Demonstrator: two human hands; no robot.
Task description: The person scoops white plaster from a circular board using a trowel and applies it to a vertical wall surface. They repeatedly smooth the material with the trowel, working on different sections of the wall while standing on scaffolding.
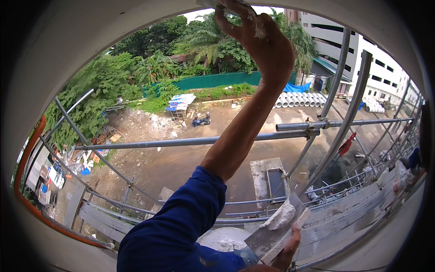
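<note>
My left hand (267, 43) is raised to the top of the view, close to the underside of the pale wall opening (149, 16). Its fingers are curled on a flat-bladed tool (247, 6), mostly cut off by the picture's edge, and white smears mark the fingers. Low at the right, my right hand (289, 247) grips a flat metal plastering trowel (265, 242) with a pale bar along one side. A thick lump of white putty (281, 216) lies on its metal face. Beside it, partly behind my blue sleeve, sits a white round container (210, 236) with white material inside.
Metal scaffold pipes (181, 142) cross in front of the opening, with upright poles (358, 95) at the right. Planks (335, 226) run along below. Far down is a yard with a motorcycle (201, 120), stacked concrete pipes (299, 99) and a green fence (213, 80).
</note>
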